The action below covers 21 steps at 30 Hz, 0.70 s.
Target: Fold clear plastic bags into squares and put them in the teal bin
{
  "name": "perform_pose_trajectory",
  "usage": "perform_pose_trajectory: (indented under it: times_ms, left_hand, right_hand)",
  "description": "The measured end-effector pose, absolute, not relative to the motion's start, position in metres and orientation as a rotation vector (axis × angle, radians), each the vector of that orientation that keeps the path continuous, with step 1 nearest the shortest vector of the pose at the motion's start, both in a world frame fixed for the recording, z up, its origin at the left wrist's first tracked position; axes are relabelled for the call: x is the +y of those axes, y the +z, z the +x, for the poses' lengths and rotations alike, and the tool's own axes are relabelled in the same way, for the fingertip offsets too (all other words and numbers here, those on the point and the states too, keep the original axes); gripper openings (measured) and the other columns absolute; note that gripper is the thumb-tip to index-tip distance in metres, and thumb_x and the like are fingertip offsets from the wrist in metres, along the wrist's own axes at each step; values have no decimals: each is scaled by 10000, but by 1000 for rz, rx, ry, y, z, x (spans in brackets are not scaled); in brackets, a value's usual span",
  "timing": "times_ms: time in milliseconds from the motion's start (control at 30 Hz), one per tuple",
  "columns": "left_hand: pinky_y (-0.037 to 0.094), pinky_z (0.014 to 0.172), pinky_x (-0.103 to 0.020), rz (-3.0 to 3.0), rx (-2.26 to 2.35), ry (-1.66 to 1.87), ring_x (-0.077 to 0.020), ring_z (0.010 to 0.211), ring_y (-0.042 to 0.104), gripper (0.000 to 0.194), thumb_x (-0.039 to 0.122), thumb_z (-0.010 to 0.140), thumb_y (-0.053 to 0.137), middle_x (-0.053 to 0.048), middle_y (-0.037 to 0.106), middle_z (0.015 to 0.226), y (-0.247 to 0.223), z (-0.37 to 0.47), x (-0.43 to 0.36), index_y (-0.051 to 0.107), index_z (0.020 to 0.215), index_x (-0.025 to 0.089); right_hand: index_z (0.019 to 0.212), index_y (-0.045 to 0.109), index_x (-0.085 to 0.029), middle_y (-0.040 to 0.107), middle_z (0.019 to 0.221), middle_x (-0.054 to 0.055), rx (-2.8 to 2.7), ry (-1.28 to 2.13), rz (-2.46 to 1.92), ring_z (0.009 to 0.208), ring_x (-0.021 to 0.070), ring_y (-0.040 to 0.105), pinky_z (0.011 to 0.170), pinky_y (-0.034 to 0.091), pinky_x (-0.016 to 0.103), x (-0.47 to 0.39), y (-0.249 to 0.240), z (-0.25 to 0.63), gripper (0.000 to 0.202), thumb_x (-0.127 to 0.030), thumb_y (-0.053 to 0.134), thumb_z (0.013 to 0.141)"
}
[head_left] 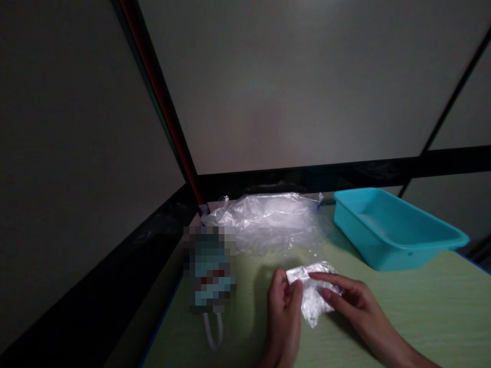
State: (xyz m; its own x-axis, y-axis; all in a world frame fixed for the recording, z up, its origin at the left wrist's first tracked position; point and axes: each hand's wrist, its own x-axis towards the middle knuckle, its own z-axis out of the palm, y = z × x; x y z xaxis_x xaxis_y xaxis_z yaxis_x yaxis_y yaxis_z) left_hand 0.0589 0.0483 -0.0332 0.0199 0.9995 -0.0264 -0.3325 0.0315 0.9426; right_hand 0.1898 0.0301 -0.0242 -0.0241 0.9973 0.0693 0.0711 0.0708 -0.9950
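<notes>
A small clear plastic bag [312, 299] lies crumpled on the pale green table [422, 306] near the lower middle. My left hand [284, 312] pinches its left edge between thumb and fingers. My right hand [355, 301] rests its fingers on the bag's top and right side. What the bag holds cannot be made out.
A heap of clear plastic bags [268, 220] lies at the table's back. A teal plastic tub [391, 230] stands at the back right. A blurred-out object [210, 273] with a white loop [215, 332] under it sits at the left edge. Grey partition walls close in behind.
</notes>
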Motion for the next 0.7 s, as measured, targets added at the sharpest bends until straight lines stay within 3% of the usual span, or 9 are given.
perform_pose_trajectory:
  times_ms: [167, 700]
  left_hand:
    - [367, 514, -198, 996, 933, 1248, -108, 544, 487, 203, 266, 688, 600, 31, 515, 588, -32, 60, 46, 424, 724, 171]
    - [312, 446, -161, 1012, 1000, 1240, -75, 470, 446, 210, 197, 656, 597, 39, 553, 548, -27, 59, 45, 416, 759, 170]
  right_hand:
    - [941, 676, -236, 687, 820, 49, -1309, 1165, -1194, 975, 262, 569, 744, 481, 329, 31, -26, 191, 264, -395, 600, 744]
    - [849, 672, -222, 689, 879, 41, -1334, 1143, -1155, 808, 203, 616, 703, 464, 275, 31, -21, 190, 197, -362, 627, 718]
